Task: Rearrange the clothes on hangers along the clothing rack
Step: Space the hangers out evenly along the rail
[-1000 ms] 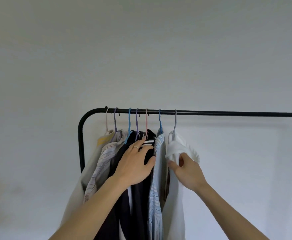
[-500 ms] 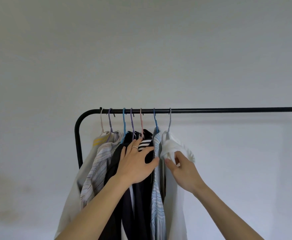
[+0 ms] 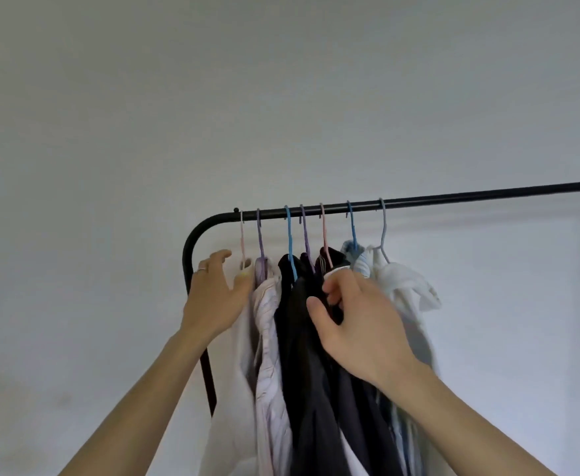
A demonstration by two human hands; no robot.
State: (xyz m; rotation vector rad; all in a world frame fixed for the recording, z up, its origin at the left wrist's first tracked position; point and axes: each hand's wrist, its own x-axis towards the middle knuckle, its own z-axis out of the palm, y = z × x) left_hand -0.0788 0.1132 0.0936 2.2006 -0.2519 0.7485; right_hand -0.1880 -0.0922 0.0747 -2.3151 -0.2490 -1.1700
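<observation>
Left hand (image 3: 213,300) spread open beside pale garment (image 3: 237,389); right hand (image 3: 357,324) pinches dark garment (image 3: 312,389).

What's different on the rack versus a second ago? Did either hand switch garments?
Both shifted left. The left hand left the dark garments and now rests open by the cream garment at the rack's bend. The right hand let go of the white garment and now pinches the dark garments. All seven hangers keep their order.
</observation>
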